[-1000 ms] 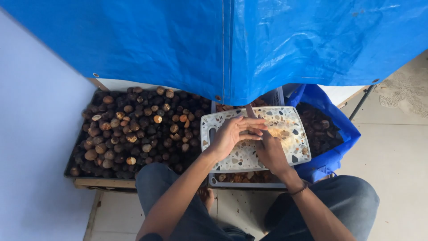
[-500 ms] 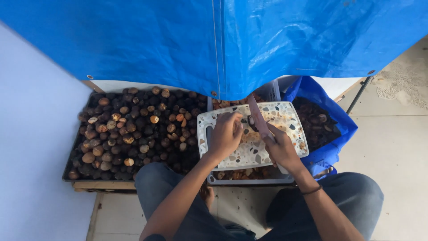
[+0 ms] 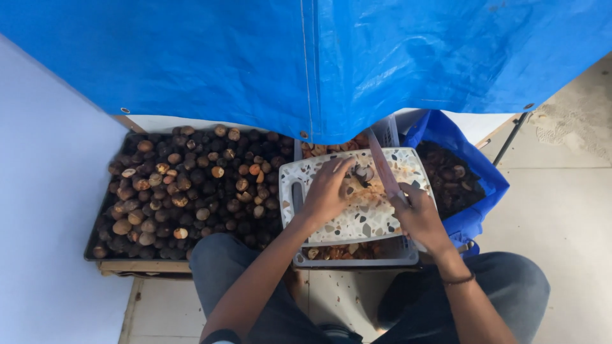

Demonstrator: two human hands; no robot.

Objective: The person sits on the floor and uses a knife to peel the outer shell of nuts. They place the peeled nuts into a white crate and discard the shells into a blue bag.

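Nut (image 3: 364, 173) on speckled cutting board (image 3: 357, 223), pinned by left hand (image 3: 326, 191); right hand (image 3: 417, 213) closed around raised knife (image 3: 382, 167). Tray of whole nuts (image 3: 185, 185) largely full; blue bag (image 3: 472, 185) holds processed pieces; most work remains.

Blue tarp (image 3: 331, 57) overhead, white wall (image 3: 38, 210) left, tiled floor (image 3: 574, 191)

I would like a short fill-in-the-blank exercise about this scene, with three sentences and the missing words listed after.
1. The right hand holds a ____ by its handle.
2. The left hand steadies a small round nut on the speckled ____.
3. The tarp hanging above the tray of nuts is ____ in colour.

Missing words: knife; cutting board; blue
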